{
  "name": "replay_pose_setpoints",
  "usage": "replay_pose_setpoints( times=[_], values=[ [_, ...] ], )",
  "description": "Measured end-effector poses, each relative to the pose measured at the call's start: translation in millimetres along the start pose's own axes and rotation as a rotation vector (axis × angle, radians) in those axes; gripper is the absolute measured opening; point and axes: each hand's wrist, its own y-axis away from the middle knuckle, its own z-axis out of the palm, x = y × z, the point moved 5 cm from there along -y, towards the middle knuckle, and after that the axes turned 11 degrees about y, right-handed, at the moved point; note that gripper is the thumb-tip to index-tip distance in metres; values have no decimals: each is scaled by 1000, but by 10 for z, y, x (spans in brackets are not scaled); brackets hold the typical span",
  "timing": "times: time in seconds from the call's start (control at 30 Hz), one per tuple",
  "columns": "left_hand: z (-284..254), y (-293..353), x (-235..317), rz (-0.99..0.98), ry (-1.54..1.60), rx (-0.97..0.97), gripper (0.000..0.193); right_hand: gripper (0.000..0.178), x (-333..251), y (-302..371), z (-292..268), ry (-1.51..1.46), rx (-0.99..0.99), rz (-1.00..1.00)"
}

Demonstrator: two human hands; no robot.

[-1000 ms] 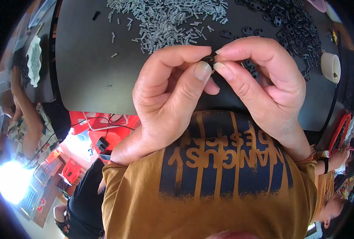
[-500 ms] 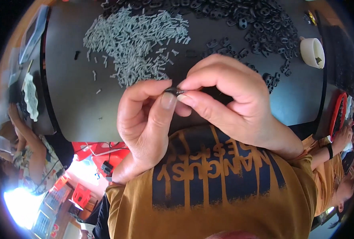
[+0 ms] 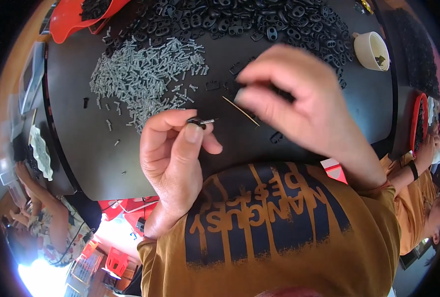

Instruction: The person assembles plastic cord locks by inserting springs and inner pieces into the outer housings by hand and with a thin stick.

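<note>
We see the left hand [image 3: 173,163] pinching a small black clip with a spring [image 3: 200,122]. The right hand [image 3: 299,101], blurred, reaches farther right over black clips [image 3: 240,22]; we cannot tell its grip.

A dark round table [image 3: 106,168] fills the upper view. A red tray [image 3: 71,24] sits at its far left edge, 1 white cup [image 3: 371,49] at far right. Bright light glares at lower left [image 3: 41,277].

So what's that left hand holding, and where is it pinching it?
The left hand pinches a small black clip by its left end; a grey spring sticks out its right.
</note>
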Motion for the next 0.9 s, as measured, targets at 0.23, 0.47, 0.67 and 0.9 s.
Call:
replay_pose_setpoints(
  times=[0.23, 0.47, 0.67, 0.9],
  values=[
    [-53, -17, -42, -1, 17, 38, 14, 15, 410, -151, -157, 506, 77, 116],
    [-68, 5, -48, -22, 19, 25, 15, 12, 366, -203, -75, 609, 65, -14],
    [-27, -3, -2, -5, 50, -3, 17, 12, 303, 38, 39, -797, -37, 498],
    [195, -58, 51, 3, 31, -91, 25, 35, 13, 266, 207, -1257, -68, 595]
  ],
)
